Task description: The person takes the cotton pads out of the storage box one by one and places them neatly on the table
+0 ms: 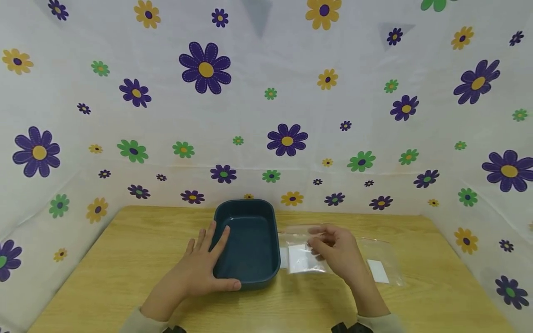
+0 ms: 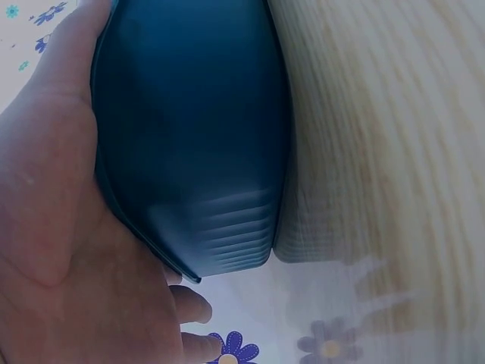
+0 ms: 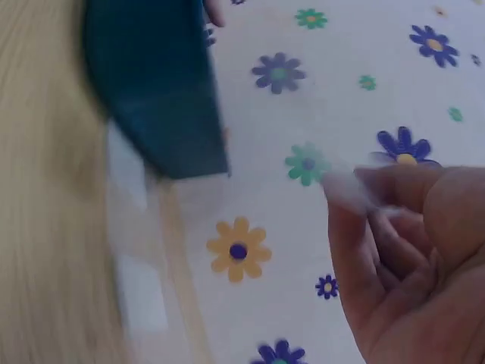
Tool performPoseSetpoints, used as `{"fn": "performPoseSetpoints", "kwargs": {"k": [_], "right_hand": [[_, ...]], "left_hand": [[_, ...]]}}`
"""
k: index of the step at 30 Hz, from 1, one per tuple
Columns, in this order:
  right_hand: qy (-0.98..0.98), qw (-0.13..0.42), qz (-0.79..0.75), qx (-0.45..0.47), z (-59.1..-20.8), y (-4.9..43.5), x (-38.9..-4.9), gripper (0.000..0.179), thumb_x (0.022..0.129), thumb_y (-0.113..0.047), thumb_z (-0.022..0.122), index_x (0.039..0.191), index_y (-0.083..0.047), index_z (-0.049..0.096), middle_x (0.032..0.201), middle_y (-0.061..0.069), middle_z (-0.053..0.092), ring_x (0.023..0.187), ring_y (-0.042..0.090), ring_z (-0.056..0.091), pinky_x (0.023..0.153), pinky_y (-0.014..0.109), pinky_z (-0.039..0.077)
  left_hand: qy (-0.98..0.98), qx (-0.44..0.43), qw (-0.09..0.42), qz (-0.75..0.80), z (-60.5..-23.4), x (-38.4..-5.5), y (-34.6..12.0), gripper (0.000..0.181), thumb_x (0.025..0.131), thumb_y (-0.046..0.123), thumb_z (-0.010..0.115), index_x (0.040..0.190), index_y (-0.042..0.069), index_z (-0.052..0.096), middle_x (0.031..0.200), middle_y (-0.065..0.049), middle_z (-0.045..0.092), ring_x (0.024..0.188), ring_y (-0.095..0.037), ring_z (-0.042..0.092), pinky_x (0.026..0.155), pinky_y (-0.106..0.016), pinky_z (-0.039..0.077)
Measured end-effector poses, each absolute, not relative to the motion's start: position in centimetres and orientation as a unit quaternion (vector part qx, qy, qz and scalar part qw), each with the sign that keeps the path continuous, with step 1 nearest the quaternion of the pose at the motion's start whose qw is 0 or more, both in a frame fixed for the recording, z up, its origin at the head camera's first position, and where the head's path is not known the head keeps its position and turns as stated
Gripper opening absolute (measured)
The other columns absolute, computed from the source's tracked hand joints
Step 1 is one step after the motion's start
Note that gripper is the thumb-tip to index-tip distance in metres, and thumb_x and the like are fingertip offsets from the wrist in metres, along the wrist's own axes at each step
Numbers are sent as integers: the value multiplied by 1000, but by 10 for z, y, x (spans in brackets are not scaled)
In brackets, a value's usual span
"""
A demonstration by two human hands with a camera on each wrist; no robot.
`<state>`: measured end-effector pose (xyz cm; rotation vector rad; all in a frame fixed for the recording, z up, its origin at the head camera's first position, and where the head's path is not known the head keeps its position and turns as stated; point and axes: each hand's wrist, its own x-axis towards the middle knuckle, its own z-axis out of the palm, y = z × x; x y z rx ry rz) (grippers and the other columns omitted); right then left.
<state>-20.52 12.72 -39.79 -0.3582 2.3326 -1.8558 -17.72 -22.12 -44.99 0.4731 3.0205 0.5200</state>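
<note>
A dark blue rectangular tub (image 1: 245, 252) stands on the table. My left hand (image 1: 200, 273) rests on its near left corner, fingers spread across the left rim and thumb straight along the near side. To the right of the tub, my right hand (image 1: 339, 252) pinches a clear plastic bag between thumb and forefinger; the pinched part is a blurred translucent piece (image 3: 348, 189) in the right wrist view. Below that hand lies a white rectangle (image 1: 298, 259) inside clear plastic. Which layer of plastic the hand holds is hard to tell.
Another clear bag (image 1: 389, 252) with a white rectangle (image 1: 378, 271) lies right of my right hand. A pale strip (image 1: 284, 257) shows beside the tub's right wall. The wooden table (image 1: 137, 249) meets a flower-printed cloth (image 1: 250, 106) at the back and sides.
</note>
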Motion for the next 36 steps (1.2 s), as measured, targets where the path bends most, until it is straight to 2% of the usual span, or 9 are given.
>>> {"fn": "performPoseSetpoints", "kwargs": {"k": [7, 13, 20, 30, 36], "right_hand": [[732, 103, -659, -135, -392, 145, -198, 39, 95, -12, 67, 129, 5, 56, 96, 9, 75, 76, 16, 69, 66, 30, 60], [730, 81, -672, -91, -401, 166, -198, 37, 96, -15, 66, 127, 4, 57, 93, 1, 75, 78, 16, 70, 67, 29, 59], [723, 63, -685, -60, -400, 202, -206, 35, 101, -26, 60, 127, -2, 60, 100, -2, 73, 92, 14, 69, 74, 29, 59], [711, 43, -700, -58, -402, 238, -208, 28, 103, -32, 55, 122, -15, 66, 103, -5, 72, 90, 11, 69, 73, 27, 59], [717, 26, -696, -36, -411, 246, -212, 31, 103, -32, 56, 122, -9, 66, 101, -6, 72, 89, 10, 69, 73, 26, 59]], "left_hand": [[975, 151, 18, 162, -448, -177, -222, 126, 69, 88, 58, 162, 22, 6, 166, -21, -7, 148, -54, 5, 114, -73, 10], [975, 155, 6, 159, -448, -177, -224, 125, 69, 89, 58, 162, 25, 4, 166, -22, -6, 148, -54, 5, 113, -74, 12], [974, 154, 13, 164, -449, -179, -221, 125, 69, 89, 57, 162, 24, 5, 166, -22, -5, 148, -55, 4, 113, -75, 11], [975, 151, 14, 162, -447, -179, -220, 126, 68, 89, 58, 162, 23, 6, 166, -23, -4, 148, -55, 5, 112, -75, 11], [975, 151, 17, 164, -447, -180, -218, 127, 68, 89, 59, 162, 22, 8, 166, -23, -4, 148, -56, 5, 112, -75, 11]]}}
